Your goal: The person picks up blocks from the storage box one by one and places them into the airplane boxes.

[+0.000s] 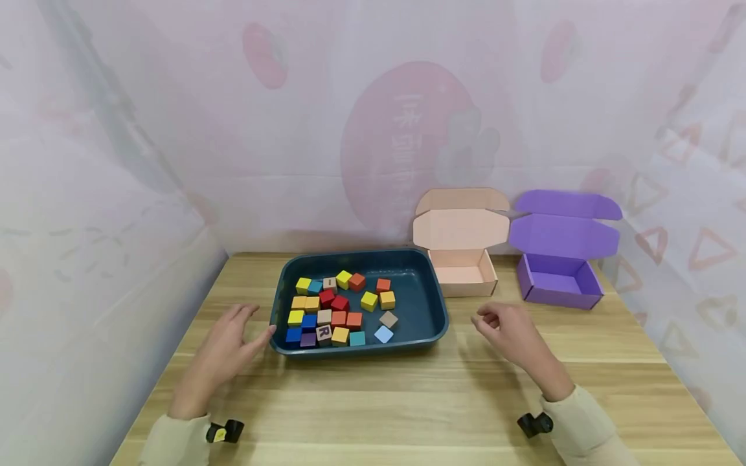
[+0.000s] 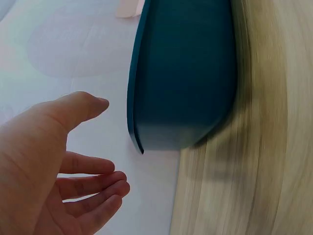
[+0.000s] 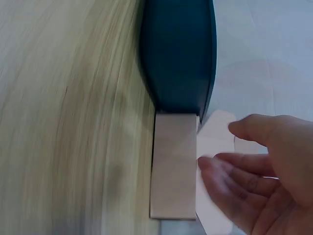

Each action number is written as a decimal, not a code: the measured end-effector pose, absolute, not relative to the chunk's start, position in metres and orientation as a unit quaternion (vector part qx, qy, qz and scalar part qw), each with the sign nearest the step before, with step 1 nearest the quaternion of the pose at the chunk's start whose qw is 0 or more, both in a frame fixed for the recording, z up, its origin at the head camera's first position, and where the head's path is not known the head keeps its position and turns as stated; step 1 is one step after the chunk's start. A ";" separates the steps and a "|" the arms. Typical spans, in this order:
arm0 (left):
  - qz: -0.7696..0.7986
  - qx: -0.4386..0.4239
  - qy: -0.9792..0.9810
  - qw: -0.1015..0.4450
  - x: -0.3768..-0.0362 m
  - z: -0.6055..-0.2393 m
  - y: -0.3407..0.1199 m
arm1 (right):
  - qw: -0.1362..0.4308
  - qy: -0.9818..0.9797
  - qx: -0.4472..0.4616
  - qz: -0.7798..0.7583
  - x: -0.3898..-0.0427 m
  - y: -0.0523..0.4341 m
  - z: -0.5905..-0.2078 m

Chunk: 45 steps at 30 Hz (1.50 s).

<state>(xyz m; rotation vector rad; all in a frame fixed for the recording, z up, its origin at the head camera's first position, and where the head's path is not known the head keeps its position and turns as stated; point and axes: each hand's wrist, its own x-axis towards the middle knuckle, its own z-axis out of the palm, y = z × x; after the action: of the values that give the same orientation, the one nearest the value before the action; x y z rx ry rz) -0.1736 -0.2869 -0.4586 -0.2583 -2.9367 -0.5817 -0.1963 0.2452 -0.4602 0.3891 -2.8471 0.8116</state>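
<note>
a dark teal rectangular plastic tray (image 1: 428,304) sits mid-way across a light wooden desk (image 1: 408,408), holding many small coloured wooden cubes (image 1: 340,309). the left hand (image 1: 224,353) rests just beside the tray's left front corner, fingers (image 2: 93,186) relaxed and holding nothing. the right hand (image 1: 513,336) hovers right of the tray, fingers loosely curled, empty. behind it stand an open pink cardboard box (image 1: 463,249) and an open purple cardboard box (image 1: 559,262).

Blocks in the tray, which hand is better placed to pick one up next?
Probably the left hand. Its fingertips lie right beside the blue tray at the end where the blocks cluster. The right hand hovers over the table farther from them, nearer the pink box.
</note>
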 end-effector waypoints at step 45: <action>-0.263 -0.115 -0.957 0.025 -0.171 -0.485 -0.271 | 0.058 -0.899 0.043 0.432 -0.210 0.180 -0.481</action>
<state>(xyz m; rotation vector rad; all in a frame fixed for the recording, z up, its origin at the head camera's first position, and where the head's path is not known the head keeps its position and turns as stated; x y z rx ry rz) -0.1707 -0.2714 -0.4847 -0.3568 -2.9602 -0.8143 -0.2104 0.1804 -0.4806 0.1312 -2.7235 1.3098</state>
